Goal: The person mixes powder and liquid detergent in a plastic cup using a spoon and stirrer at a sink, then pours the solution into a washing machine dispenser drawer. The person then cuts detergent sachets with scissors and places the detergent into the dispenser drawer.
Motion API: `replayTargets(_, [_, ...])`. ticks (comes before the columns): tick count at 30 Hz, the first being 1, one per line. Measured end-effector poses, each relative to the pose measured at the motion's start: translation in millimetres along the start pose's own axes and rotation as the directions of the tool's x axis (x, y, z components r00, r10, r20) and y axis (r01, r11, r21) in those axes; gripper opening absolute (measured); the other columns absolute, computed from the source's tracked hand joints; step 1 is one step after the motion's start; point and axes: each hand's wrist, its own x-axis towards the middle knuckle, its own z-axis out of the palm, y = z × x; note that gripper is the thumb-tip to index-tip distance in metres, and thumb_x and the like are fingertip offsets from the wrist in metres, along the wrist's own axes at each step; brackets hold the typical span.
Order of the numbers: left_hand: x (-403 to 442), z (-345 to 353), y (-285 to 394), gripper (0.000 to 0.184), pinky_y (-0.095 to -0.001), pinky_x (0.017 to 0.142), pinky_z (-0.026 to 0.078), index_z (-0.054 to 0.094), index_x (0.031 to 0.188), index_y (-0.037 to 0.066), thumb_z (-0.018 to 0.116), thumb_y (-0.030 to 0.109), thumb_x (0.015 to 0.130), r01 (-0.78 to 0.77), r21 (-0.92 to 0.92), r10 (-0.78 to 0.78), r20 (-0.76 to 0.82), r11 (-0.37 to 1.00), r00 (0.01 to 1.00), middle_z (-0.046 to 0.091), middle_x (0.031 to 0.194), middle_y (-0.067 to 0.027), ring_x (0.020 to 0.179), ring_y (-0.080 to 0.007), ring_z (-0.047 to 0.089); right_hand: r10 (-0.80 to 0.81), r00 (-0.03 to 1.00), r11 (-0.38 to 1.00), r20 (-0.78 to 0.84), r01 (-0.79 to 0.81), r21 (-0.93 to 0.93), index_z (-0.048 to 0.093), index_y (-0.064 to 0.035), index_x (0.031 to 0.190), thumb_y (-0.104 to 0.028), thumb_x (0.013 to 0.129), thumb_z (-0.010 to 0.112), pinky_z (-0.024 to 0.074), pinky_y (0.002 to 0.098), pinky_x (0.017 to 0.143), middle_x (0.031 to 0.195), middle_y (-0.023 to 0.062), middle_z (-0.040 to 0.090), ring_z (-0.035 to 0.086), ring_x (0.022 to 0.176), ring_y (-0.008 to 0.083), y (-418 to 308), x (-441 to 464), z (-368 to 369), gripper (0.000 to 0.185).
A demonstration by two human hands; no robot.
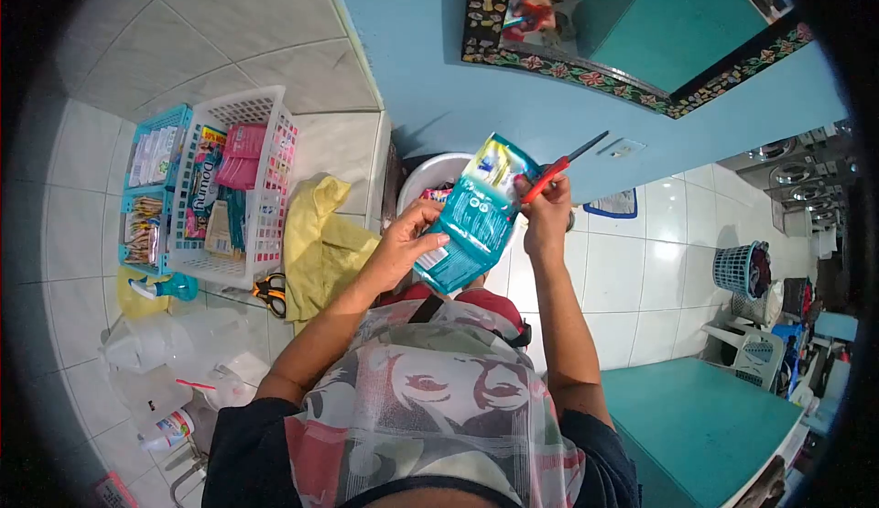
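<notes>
A teal packet [474, 224] with a yellow and white upper part is held in front of me, above a white round bin [423, 178]. My left hand [412, 238] grips its lower left side, thumb on the front. My right hand [547, 215] is closed on red-handled scissors [551, 178], at the packet's right edge. Their dark blades point up and to the right, away from the packet. Whether my right fingers also touch the packet is hard to see.
At left, a white basket [272, 178] of packets stands beside blue baskets [137, 192]. A yellow cloth [316, 251] and orange-black scissors [271, 294] lie nearby. A framed mirror [678, 105] hangs ahead. A green table [705, 416] stands at right.
</notes>
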Motion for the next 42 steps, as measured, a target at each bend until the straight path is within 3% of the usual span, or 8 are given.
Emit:
replayTargets(4, [3, 10, 0, 0.018, -0.0292, 0.098, 0.032, 0.055, 0.097, 0.004, 0.061, 0.002, 0.080, -0.233, 0.264, 0.265, -0.093, 0.936, 0.960, 0.043, 0.121, -0.0074, 0.114, -0.0167, 0.043, 0.017, 0.999, 0.999, 0.043, -0.019, 0.045, 0.044, -0.0128, 0.088, 0.002, 0.072, 0.070, 0.0472, 0.0228, 0.067, 0.079, -0.0037, 0.052, 0.056, 0.073, 0.0083, 4, -7, 0, 0.034])
replayTargets(9, [22, 8, -3, 0.027, -0.0343, 0.104, 0.031, 0.047, 0.107, 0.006, 0.059, 0.001, 0.083, -0.313, 0.122, 0.329, -0.148, 0.942, 0.933, 0.033, 0.136, -0.0111, 0.128, -0.0242, 0.034, 0.167, 0.958, 0.983, 0.235, -0.181, 0.039, 0.050, -0.0106, 0.099, 0.000, 0.073, 0.069, 0.0487, 0.0243, 0.071, 0.090, -0.0013, 0.057, 0.058, 0.080, 0.0101, 2, -26, 10, 0.034])
replayTargets(16, [38, 10, -20, 0.020, -0.0270, 0.087, 0.039, 0.045, 0.106, 0.007, 0.055, 0.013, 0.089, -0.121, 0.072, 0.137, -0.310, 0.990, 0.941, 0.052, 0.110, -0.0054, 0.098, -0.0114, 0.049, 0.299, 0.882, 0.900, 0.364, -0.387, 0.199, 0.047, -0.0116, 0.117, -0.018, 0.082, 0.066, 0.0534, 0.0270, 0.066, 0.098, -0.0002, 0.057, 0.059, 0.091, 0.0118, 10, -41, 5, 0.040])
replayTargets(24, [55, 5, -75, 0.032, -0.0250, 0.079, 0.040, 0.042, 0.110, 0.003, 0.054, 0.027, 0.091, -0.069, -0.070, 0.002, -0.683, 0.995, 0.730, 0.047, 0.101, -0.0047, 0.089, -0.0103, 0.047, 0.206, 0.970, 0.979, 0.133, -0.202, -0.041, 0.033, -0.0120, 0.120, -0.020, 0.081, 0.067, 0.0552, 0.0331, 0.071, 0.118, 0.0141, 0.054, 0.055, 0.105, 0.0225, 27, -43, 2, 0.052])
replayTargets(28, [61, 11, -98, 0.041, -0.0293, 0.086, 0.038, 0.037, 0.116, 0.004, 0.052, 0.032, 0.091, -0.060, -0.201, -0.102, -0.707, 0.978, 0.700, 0.042, 0.110, -0.0073, 0.098, -0.0142, 0.045, -0.058, 0.995, 0.935, 0.086, 0.084, -0.344, 0.032, -0.0064, 0.114, -0.009, 0.076, 0.071, 0.0449, 0.0345, 0.090, 0.124, 0.0178, 0.049, 0.052, 0.108, 0.0228, 34, -48, 11, 0.055])
replayTargets(32, [62, 20, -91, 0.045, -0.0320, 0.088, 0.038, 0.033, 0.119, 0.005, 0.052, 0.034, 0.090, -0.098, -0.308, -0.148, -0.685, 0.946, 0.714, 0.042, 0.111, -0.0084, 0.100, -0.0157, 0.045, 0.006, 1.000, 0.885, 0.031, 0.010, -0.465, 0.039, -0.0031, 0.107, -0.008, 0.070, 0.077, 0.0413, 0.0327, 0.090, 0.107, 0.0095, 0.055, 0.052, 0.102, 0.0185, 43, -50, 10, 0.054])
replayTargets(36, [61, 20, -80, 0.037, -0.0335, 0.085, 0.045, 0.037, 0.112, 0.010, 0.055, 0.011, 0.080, -0.136, -0.509, -0.231, -0.592, 0.850, 0.772, 0.049, 0.106, -0.0076, 0.098, -0.0172, 0.053, 0.281, 0.959, 0.960, -0.032, -0.280, 0.018, 0.040, -0.0088, 0.103, -0.002, 0.068, 0.075, 0.0531, 0.0303, 0.072, 0.096, 0.0050, 0.051, 0.055, 0.091, 0.0148, 38, -37, 13, 0.049])
replayTargets(42, [54, 12, -73, 0.047, -0.0407, 0.094, 0.040, 0.033, 0.117, 0.008, 0.048, -0.001, 0.074, -0.042, -0.564, -0.234, -0.407, 0.825, 0.883, 0.045, 0.116, -0.0119, 0.110, -0.0237, 0.049, 0.137, 0.986, 0.990, -0.095, -0.133, 0.044, 0.043, -0.0104, 0.102, -0.001, 0.070, 0.074, 0.0488, 0.0232, 0.063, 0.091, 0.0008, 0.054, 0.055, 0.084, 0.0107, 32, -22, 20, 0.045])
